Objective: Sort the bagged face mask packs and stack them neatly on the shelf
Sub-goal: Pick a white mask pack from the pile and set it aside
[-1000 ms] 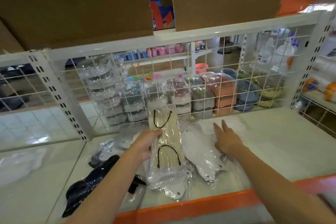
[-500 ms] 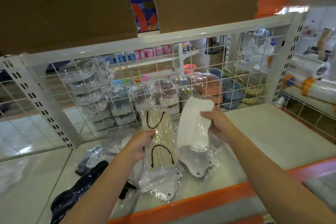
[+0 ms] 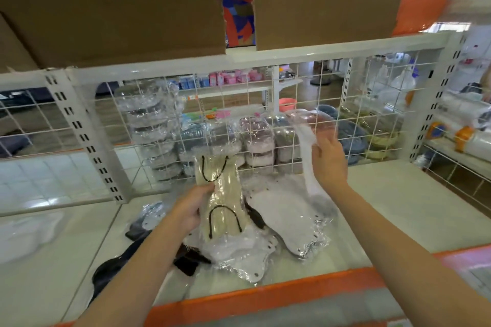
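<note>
Head camera is showing both hands busy over a white shelf (image 3: pixel 398 207) with an orange front edge. The left hand (image 3: pixel 191 207) is gripping a bagged pack of beige masks with black ear loops (image 3: pixel 220 202), its fingers wrapped around the pack's left edge and holding it upright above the pile. The right hand (image 3: pixel 328 159) is pinching a white mask pack (image 3: pixel 305 156) in closed fingers, lifting it clear so that it is hanging edge-on near the wire mesh backing (image 3: pixel 358 103). Below them, more white bagged packs (image 3: pixel 289 220) are lying loose and overlapping on the shelf, and black mask packs (image 3: pixel 114 271) are sprawling to the left. No tidy stack is appearing anywhere on the shelf yet. Sorting seems to be at an early stage: two packs are in hand, the rest are waiting to be grouped by colour and stacked.
</note>
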The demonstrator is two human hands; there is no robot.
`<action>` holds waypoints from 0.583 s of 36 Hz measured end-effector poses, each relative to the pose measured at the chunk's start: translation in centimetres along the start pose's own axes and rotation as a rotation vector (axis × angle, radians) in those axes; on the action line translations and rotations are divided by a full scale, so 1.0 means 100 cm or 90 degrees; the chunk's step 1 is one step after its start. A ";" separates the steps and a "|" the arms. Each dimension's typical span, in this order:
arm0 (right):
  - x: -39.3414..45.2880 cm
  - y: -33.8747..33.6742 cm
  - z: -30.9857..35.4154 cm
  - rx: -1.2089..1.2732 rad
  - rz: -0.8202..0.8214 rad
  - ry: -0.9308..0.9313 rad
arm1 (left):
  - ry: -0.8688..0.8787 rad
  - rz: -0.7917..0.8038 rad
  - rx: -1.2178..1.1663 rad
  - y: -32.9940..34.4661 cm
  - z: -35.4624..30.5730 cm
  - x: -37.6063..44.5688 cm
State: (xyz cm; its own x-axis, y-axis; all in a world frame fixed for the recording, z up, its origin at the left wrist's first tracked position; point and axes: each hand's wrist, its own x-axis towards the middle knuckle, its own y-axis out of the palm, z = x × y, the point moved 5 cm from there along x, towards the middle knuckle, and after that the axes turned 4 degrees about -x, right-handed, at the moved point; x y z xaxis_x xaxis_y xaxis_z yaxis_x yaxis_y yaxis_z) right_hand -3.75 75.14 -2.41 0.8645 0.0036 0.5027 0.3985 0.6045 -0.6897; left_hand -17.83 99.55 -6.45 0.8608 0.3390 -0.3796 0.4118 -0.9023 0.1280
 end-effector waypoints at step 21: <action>-0.132 0.127 0.115 -0.176 0.581 -0.324 | -0.009 -0.153 -0.057 -0.112 0.021 -0.027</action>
State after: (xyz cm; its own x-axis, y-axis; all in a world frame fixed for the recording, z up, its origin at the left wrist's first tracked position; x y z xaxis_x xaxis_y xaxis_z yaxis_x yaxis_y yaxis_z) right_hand -13.62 91.93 -11.81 0.6667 0.7307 -0.1474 -0.2215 0.0054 -0.9751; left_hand -25.40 108.21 -8.84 0.7308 0.5363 -0.4224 0.6295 -0.7687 0.1133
